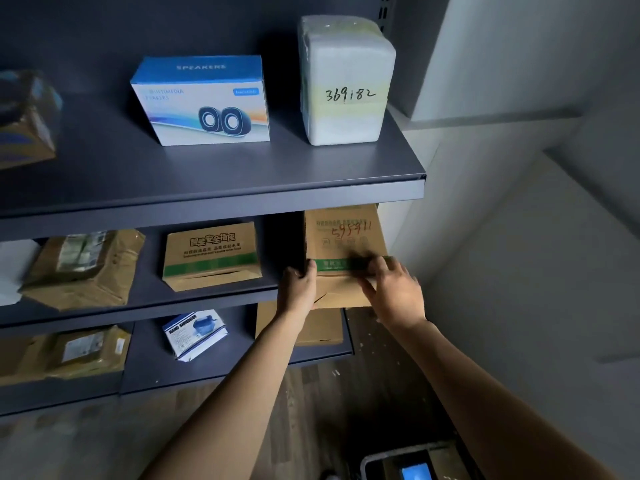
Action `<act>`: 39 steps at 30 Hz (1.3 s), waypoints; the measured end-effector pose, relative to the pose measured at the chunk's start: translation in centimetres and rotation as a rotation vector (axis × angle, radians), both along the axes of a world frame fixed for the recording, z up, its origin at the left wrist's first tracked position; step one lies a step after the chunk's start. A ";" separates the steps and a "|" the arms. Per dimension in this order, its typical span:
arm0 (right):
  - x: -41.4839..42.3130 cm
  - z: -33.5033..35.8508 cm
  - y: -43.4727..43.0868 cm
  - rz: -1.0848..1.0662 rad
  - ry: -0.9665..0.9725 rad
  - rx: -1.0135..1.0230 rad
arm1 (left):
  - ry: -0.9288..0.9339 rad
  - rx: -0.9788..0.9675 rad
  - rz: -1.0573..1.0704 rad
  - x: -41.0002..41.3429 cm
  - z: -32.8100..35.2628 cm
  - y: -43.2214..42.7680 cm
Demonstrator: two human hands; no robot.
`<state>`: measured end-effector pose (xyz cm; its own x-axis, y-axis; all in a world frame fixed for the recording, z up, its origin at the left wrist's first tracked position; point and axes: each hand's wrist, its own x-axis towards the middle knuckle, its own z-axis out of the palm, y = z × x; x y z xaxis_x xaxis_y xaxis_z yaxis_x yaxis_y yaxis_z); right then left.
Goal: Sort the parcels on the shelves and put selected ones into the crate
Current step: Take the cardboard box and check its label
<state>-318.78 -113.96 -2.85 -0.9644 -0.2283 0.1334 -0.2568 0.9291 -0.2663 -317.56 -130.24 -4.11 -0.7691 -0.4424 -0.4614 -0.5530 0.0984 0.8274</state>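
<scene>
Cardboard box (343,237) upright, long axis vertical, numbered face outward; left hand (298,289) grips its left edge; right hand (394,289) on its front, grip unclear.

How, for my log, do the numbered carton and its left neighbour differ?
The numbered carton stands tall; the left carton sits low. The numbered carton bears red handwritten digits; the left carton only print. The left hand and right hand touch the numbered carton, not the left carton. Both brown, green-banded.

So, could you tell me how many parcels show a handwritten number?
2: the white foam-wrapped parcel at the right end of the top shelf, and the cardboard box on the next shelf down. Others may hide numbers.
</scene>
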 end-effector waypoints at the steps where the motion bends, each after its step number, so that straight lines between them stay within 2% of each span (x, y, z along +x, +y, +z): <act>1: -0.3 -0.2 -0.1 -0.017 -0.032 -0.035 | 0.023 0.060 0.049 -0.4 0.2 0.0; 4: -1.5 -0.4 -0.9 0.014 -0.109 -0.114 | 0.094 0.214 0.161 -1.6 0.7 -0.5; 7: -2.9 -0.8 -1.8 0.102 -0.192 -0.098 | 0.123 0.167 0.152 -3.0 0.8 -1.4; 12: -3.9 -0.9 -3.7 0.211 -0.346 -0.083 | 0.094 0.094 -0.015 -3.9 2.4 -2.4; 21: -1.4 -1.6 -11.5 0.240 -0.415 -0.272 | 0.013 0.060 0.052 -1.1 -0.2 -8.6; 24: -0.7 -2.5 -14.4 0.170 -0.469 -0.359 | 0.019 -0.023 0.109 -0.5 -1.9 -12.6; 29: -0.5 -4.4 -19.5 0.018 -0.562 -0.475 | 0.029 -0.309 0.189 0.7 -4.5 -21.1; 31: -0.6 -4.9 -21.1 -0.048 -0.571 -0.504 | 0.017 -0.345 0.182 1.0 -5.4 -23.9; 34: -1.2 -6.0 -22.9 -0.157 -0.593 -0.543 | -0.019 -0.287 0.161 1.0 -6.8 -27.1; 39: -1.5 -6.7 -25.1 -0.229 -0.634 -0.722 | -0.047 -0.014 0.123 0.7 -7.8 -29.4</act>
